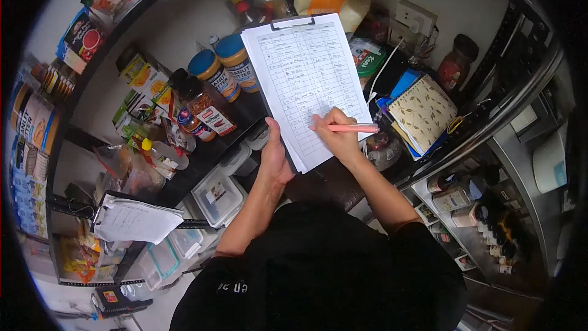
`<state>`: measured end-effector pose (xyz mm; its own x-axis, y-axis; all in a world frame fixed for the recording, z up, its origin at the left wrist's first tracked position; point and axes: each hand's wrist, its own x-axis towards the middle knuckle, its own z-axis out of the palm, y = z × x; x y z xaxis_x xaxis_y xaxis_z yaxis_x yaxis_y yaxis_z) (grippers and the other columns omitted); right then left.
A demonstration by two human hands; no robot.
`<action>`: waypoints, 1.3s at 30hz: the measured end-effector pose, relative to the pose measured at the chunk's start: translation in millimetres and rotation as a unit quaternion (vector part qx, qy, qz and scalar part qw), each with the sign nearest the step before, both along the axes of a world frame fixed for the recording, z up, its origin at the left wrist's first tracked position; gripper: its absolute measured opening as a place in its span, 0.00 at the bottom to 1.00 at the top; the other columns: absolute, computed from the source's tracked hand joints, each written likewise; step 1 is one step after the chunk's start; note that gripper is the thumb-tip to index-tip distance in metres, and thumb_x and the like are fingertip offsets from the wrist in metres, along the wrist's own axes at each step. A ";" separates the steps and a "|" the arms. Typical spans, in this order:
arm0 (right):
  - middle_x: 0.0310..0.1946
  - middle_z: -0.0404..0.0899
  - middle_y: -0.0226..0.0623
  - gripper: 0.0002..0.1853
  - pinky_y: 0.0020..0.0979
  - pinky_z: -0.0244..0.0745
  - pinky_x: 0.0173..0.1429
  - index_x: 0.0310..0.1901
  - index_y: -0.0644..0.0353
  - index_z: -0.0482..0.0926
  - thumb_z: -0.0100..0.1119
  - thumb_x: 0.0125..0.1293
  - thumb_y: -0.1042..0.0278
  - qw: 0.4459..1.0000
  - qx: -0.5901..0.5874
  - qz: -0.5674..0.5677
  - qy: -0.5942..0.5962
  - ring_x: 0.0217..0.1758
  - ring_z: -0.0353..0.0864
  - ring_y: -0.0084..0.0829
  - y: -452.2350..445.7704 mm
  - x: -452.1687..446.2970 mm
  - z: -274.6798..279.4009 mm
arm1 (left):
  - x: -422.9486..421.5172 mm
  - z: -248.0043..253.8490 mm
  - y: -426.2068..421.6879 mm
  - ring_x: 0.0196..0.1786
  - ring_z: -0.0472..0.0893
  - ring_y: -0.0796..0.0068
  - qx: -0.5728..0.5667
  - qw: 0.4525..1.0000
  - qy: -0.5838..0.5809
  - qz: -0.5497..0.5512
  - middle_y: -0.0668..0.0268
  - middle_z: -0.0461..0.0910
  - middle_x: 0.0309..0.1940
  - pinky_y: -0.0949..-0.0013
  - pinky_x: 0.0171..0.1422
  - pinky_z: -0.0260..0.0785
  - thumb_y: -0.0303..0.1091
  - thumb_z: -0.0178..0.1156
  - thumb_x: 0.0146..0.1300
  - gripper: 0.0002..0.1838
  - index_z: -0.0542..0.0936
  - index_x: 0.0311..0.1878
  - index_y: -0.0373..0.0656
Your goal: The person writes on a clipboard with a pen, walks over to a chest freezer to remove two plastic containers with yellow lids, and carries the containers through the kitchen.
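Note:
A clipboard [293, 23] bearing a stack of lined sheets [294, 67] is held up in front of me, tilted slightly. The top sheet is a table with handwritten entries in its upper and middle rows. My left hand [277, 154] grips the clipboard's lower left edge, with the thumb on the near side and the other fingers hidden behind the board. Between the fingers of my right hand [339, 138] is a pink pen [361, 128]. Its tip is near the filled rows in the lower half of the sheet; I cannot tell if it touches the paper.
Peanut butter jars [231, 52], a spice bottle [208, 110] and several packets stand on the left shelf. Below are lidded plastic containers [217, 193] and hanging papers [135, 219]. On the right lie a leaf-patterned notebook [422, 113] and a white cable [383, 70]; lower shelves hold bottles [453, 199].

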<state>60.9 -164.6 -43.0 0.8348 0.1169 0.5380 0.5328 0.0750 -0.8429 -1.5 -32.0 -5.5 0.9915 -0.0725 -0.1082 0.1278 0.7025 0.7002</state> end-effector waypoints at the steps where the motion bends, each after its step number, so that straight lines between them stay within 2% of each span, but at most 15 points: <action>1: 0.15 0.70 0.29 0.16 0.22 0.73 0.26 0.20 0.60 0.64 0.62 0.61 0.76 1.000 -0.016 0.000 -0.010 0.25 0.77 0.17 0.0 0.4 -1.9 | -0.2 0.0 0.3 0.65 0.67 0.58 -0.001 1.000 0.003 0.001 0.54 0.63 0.65 0.55 0.68 0.61 0.67 0.39 0.64 0.43 0.57 0.69 0.40; 5: 0.15 0.69 0.28 0.17 0.23 0.74 0.27 0.20 0.60 0.64 0.62 0.61 0.76 0.999 -0.035 -0.002 -0.014 0.23 0.75 0.16 0.4 2.1 -3.7 | -1.0 2.5 0.0 0.65 0.67 0.58 0.009 1.000 0.005 0.011 0.54 0.63 0.65 0.55 0.68 0.61 0.67 0.39 0.64 0.42 0.57 0.69 0.40; 8: 0.15 0.68 0.27 0.17 0.24 0.75 0.27 0.21 0.60 0.63 0.61 0.61 0.76 1.000 0.007 0.021 0.003 0.23 0.71 0.14 1.9 3.6 -7.5 | -1.9 4.3 -0.3 0.65 0.67 0.58 0.021 0.999 0.015 0.020 0.54 0.63 0.66 0.55 0.68 0.61 0.67 0.39 0.64 0.42 0.57 0.69 0.40; 11: 0.16 0.66 0.26 0.17 0.24 0.76 0.28 0.21 0.60 0.63 0.60 0.61 0.76 0.999 -0.033 0.008 -0.016 0.23 0.68 0.13 1.6 3.5 -6.8 | -0.2 -0.4 2.1 0.65 0.67 0.58 0.014 1.000 0.004 0.015 0.54 0.63 0.66 0.55 0.67 0.62 0.66 0.39 0.64 0.42 0.57 0.69 0.40; 13: 0.16 0.66 0.26 0.17 0.24 0.76 0.28 0.21 0.60 0.62 0.60 0.62 0.76 1.000 -0.001 0.018 0.008 0.23 0.69 0.13 1.8 3.7 -7.7 | -0.4 0.6 1.4 0.65 0.67 0.58 0.015 1.000 0.006 0.015 0.54 0.63 0.65 0.55 0.67 0.61 0.66 0.39 0.64 0.42 0.57 0.69 0.40; 17: 0.16 0.65 0.25 0.17 0.23 0.74 0.27 0.21 0.60 0.62 0.60 0.62 0.76 1.000 -0.026 0.014 -0.012 0.23 0.69 0.13 2.6 5.1 -10.1 | -2.2 2.6 1.3 0.65 0.67 0.57 0.016 0.999 0.018 0.022 0.54 0.64 0.65 0.54 0.68 0.61 0.66 0.39 0.64 0.42 0.58 0.69 0.39; 25: 0.16 0.67 0.26 0.16 0.21 0.69 0.25 0.21 0.59 0.64 0.61 0.61 0.76 1.000 -0.002 0.004 -0.007 0.25 0.79 0.18 -0.1 3.6 -12.5 | -0.5 -1.9 2.5 0.65 0.67 0.57 0.003 1.000 0.007 0.015 0.53 0.64 0.65 0.55 0.68 0.61 0.67 0.40 0.64 0.42 0.58 0.68 0.39; 31: 0.17 0.71 0.28 0.16 0.21 0.69 0.25 0.21 0.59 0.64 0.62 0.61 0.76 1.000 0.016 0.024 -0.005 0.25 0.80 0.20 0.7 5.6 -12.7 | -4.1 6.4 -1.4 0.64 0.68 0.57 0.012 0.999 0.022 0.023 0.53 0.65 0.64 0.55 0.67 0.62 0.66 0.40 0.64 0.42 0.59 0.68 0.39; 39: 0.17 0.70 0.28 0.16 0.21 0.70 0.26 0.22 0.59 0.63 0.61 0.61 0.77 0.999 0.014 0.040 0.001 0.26 0.79 0.19 -0.2 8.1 -13.2 | -5.2 8.7 -2.6 0.63 0.69 0.57 0.029 0.998 0.033 0.049 0.53 0.65 0.64 0.56 0.67 0.62 0.66 0.39 0.65 0.42 0.59 0.68 0.38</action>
